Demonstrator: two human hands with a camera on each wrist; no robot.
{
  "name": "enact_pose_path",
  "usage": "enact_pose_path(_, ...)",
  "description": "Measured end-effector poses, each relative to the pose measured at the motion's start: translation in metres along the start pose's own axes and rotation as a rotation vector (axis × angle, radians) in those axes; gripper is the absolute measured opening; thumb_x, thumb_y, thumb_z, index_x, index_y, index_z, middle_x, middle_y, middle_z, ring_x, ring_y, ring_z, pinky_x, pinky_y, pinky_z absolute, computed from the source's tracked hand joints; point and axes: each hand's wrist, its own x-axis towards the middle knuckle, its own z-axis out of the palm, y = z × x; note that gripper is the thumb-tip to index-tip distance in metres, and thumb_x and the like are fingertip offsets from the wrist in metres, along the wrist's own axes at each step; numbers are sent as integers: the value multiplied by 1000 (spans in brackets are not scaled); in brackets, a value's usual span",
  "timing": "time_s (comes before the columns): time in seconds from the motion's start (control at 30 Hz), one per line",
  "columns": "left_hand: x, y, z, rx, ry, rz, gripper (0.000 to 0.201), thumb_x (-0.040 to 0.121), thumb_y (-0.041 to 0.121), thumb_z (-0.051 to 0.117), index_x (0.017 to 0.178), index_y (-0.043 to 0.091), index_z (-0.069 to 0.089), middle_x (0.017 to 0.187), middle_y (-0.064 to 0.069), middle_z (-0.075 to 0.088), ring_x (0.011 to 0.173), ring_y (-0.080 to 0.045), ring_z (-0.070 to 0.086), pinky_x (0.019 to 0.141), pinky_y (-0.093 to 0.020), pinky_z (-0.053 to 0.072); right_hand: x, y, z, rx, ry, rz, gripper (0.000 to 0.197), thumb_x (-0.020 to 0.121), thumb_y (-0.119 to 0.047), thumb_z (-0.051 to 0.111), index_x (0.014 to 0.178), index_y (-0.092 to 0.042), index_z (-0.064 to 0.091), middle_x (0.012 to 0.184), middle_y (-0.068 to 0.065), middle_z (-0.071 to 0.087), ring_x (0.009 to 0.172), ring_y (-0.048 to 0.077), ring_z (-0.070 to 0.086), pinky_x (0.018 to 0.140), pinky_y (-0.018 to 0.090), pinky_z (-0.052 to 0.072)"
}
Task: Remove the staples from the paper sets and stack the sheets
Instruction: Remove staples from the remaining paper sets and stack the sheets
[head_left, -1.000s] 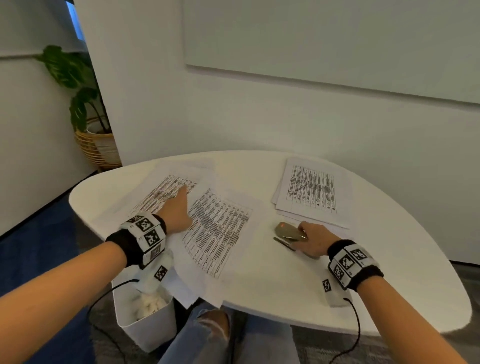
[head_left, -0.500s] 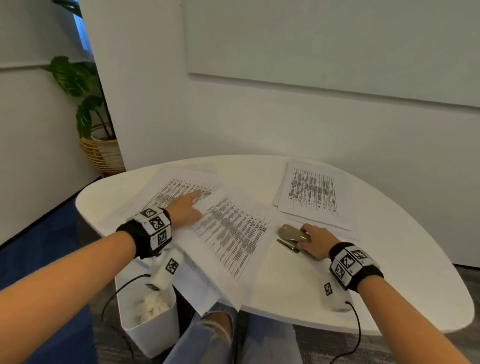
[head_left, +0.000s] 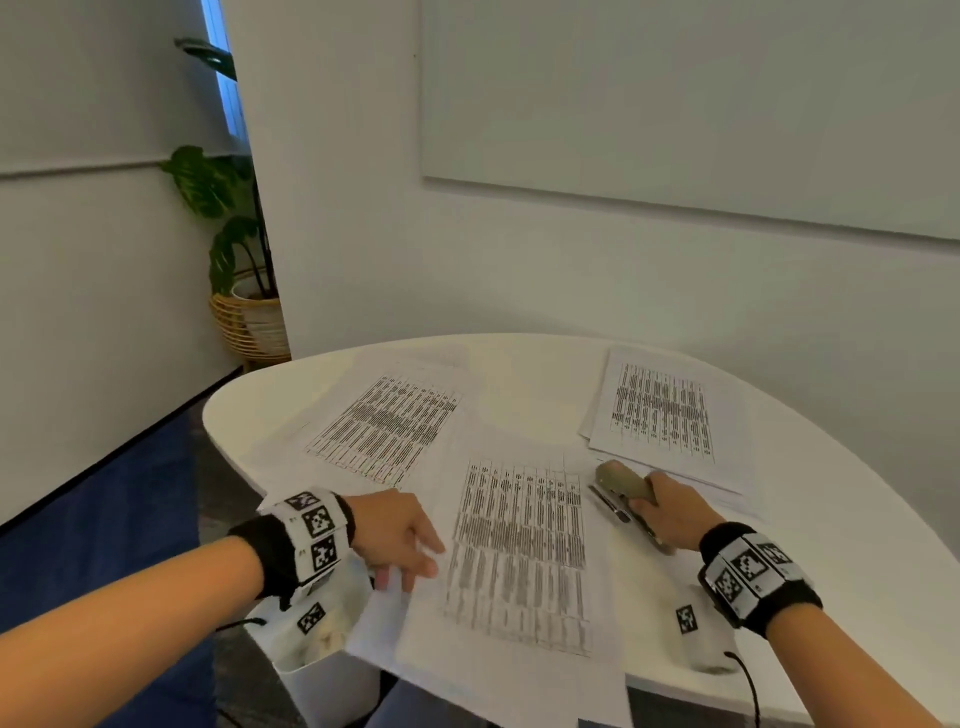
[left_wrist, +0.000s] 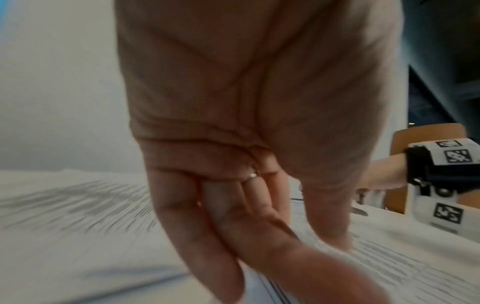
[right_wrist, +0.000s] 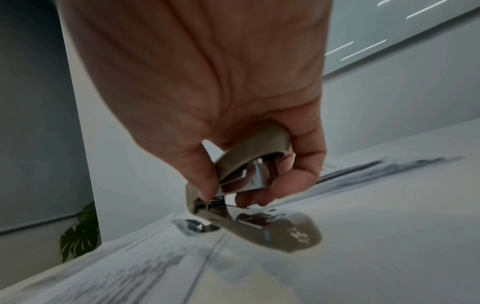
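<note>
While left hand (head_left: 397, 535) rests straight-fingered on paper set (head_left: 519, 551) at lower centre of head view, right hand (head_left: 670, 512) grips stapler (head_left: 621, 480) right of it. Left wrist view: fingers (left_wrist: 207, 236) flat on paper. Right wrist view: stapler (right_wrist: 249, 201) centre frame, clasped.

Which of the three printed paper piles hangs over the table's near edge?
The middle pile, which the left hand touches. The other two piles lie fully on the table.

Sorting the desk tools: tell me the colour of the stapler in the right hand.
Beige with shiny metal parts; the stapler shows best in the right wrist view.
</note>
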Motion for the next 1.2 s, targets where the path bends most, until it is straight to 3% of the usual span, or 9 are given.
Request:
enact_pose_path(0.1, 10, 21, -15, 298, 199, 36, 51, 94, 51, 46, 140, 27, 44, 93, 12, 72, 64, 1, 64, 81, -19, 47, -1, -5, -11, -3, 41, -28, 15, 98, -26, 45, 102, -12, 39, 99, 6, 53, 86, 21, 53, 74, 28, 41)
enact_pose_path(0.2, 34, 24, -15, 449, 282, 52, 56, 97, 52, 38, 146, 25, 35, 148, 4, 41, 130, -14, 45, 110, -35, 32, -3, -11, -18, 5, 59, -31, 20, 98, -25, 45, 108, -9, 42, 101, 7, 54, 85, 22, 53, 73, 29, 42)
enact_pose_path(0.27, 50, 23, -4, 476, 202, 55, 63, 98, 53, 34, 151, 24, 19, 159, 3, 14, 145, -19, 19, 117, -42, 20, -5, -15, -19, 17, 47, -40, 24, 98, -25, 46, 113, -7, 43, 101, 7, 55, 85, 21, 53, 73, 28, 42)
enact_pose_path(0.37, 59, 29, 16, 524, 163, 80, 68, 95, 60, 28, 152, 23, 16, 160, 2, 10, 145, -20, 18, 119, -44, 14, -8, -19, -15, 1, 23, -53, 27, 97, -25, 47, 117, -7, 45, 109, 9, 57, 87, 19, 51, 74, 26, 40)
enact_pose_path(0.5, 50, 52, 15, 508, 185, 170, 68, 91, 67, 32, 146, 28, 35, 140, 9, 51, 128, -16, 47, 114, -38, 22, -4, -20, -5, -65, -11, -69, 25, 94, -26, 51, 111, -8, 49, 112, 10, 55, 88, 19, 48, 74, 27, 38)
enact_pose_path(0.67, 62, 57, 24, 506, 160, 151, 74, 91, 59, 46, 150, 20, 25, 159, -3, 15, 143, -23, 22, 115, -43, 25, 3, -28, 5, -112, -42, -67, 22, 91, -25, 55, 105, -9, 50, 101, 5, 53, 85, 19, 50, 67, 24, 39)
enact_pose_path(0.8, 79, 64, 37, 445, 207, 117, 95, 83, 68, 50, 153, 17, 9, 160, -4, -2, 146, -26, 6, 117, -45, 18, 5, -42, 12, -163, -66, -57, 35, 91, -30, 54, 117, -8, 47, 117, 10, 55, 92, 22, 53, 77, 29, 44)
enact_pose_path(1.1, 90, 76, 22, 559, 256, 121, 102, 67, 73, 65, 141, 8, 37, 147, -13, 33, 131, -28, 36, 107, -44, 37, 19, -73, 23, -121, -99, -28, 38, 96, -35, 44, 124, -10, 37, 116, 12, 59, 99, 27, 59, 76, 33, 46)
enact_pose_path(1.2, 90, 73, 24, 557, 256, 141, 98, 71, 70, 63, 142, 6, 38, 152, -14, 26, 136, -28, 31, 111, -43, 33, 21, -80, 33, -98, -71, 14, 35, 97, -33, 38, 123, -10, 37, 111, 11, 61, 88, 27, 58, 72, 32, 45)
